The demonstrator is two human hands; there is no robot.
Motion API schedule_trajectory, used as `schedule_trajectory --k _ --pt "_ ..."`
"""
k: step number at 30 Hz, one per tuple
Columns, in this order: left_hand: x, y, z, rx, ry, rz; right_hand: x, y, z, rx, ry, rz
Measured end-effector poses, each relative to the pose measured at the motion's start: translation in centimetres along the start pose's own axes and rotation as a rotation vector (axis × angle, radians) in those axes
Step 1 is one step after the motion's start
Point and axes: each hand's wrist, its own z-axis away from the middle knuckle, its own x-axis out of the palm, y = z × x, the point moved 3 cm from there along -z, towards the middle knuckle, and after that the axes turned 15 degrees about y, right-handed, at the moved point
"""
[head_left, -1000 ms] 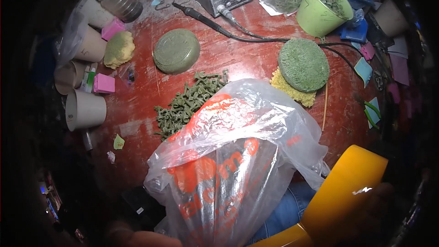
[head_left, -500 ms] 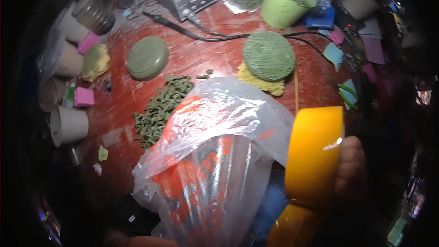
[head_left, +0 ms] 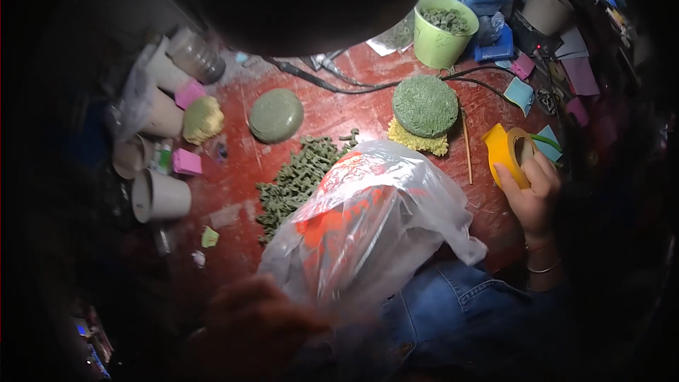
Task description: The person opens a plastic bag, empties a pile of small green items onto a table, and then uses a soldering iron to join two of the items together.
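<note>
A roll of yellow tape (head_left: 503, 163) is gripped in my right hand (head_left: 534, 194), out over the right side of the red table. A short loose flap of tape stands off the roll's far left side. In front of me a clear plastic bag (head_left: 396, 191) with red print lies bunched over the table's near edge and my lap; what is in it I cannot make out. My left hand (head_left: 262, 311) is at the bag's near left end, dark and smeared by motion, its fingers unclear. A pile of small green-grey pieces (head_left: 297, 184) lies beside the bag.
Beyond the bag are a smooth green disc (head_left: 276, 116) and a textured green disc (head_left: 426, 105) on a yellow sponge (head_left: 407, 141). A black cable (head_left: 353, 90) crosses the table. Cups (head_left: 163, 197) line the left; a green bucket (head_left: 444, 32) stands behind. Something dark blocks the top.
The tape roll has moved away from me and right; the strip that hung below it no longer shows. My left hand has come up into view. The dark shape now covers the top.
</note>
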Motion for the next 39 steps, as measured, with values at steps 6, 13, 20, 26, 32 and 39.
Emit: schedule_trajectory --k 6,13,20,26,32,39 --pt "1.1 -1.8 -0.8 -0.259 -0.027 0.205 1.7 3.6 2.5 -0.054 0.012 0.058" --pt "2.8 -1.2 0.3 -0.571 0.104 0.110 -0.9 0.4 0.9 -0.014 -0.004 -0.068" --pt "4.1 0.2 1.6 0.257 0.405 -0.334 -2.9 -13.0 -1.6 -0.457 0.088 -0.685" --pt "4.8 1.3 3.6 0.139 0.480 -0.394 2.5 -19.5 -3.1 -0.485 -0.269 -0.910" --pt "4.4 -1.6 5.5 -0.172 0.433 0.133 4.6 -17.8 -1.1 -0.311 -0.227 -1.023" --pt "4.8 -3.3 5.8 -0.334 0.403 0.746 3.3 -15.0 -0.5 -0.287 -0.240 -0.948"
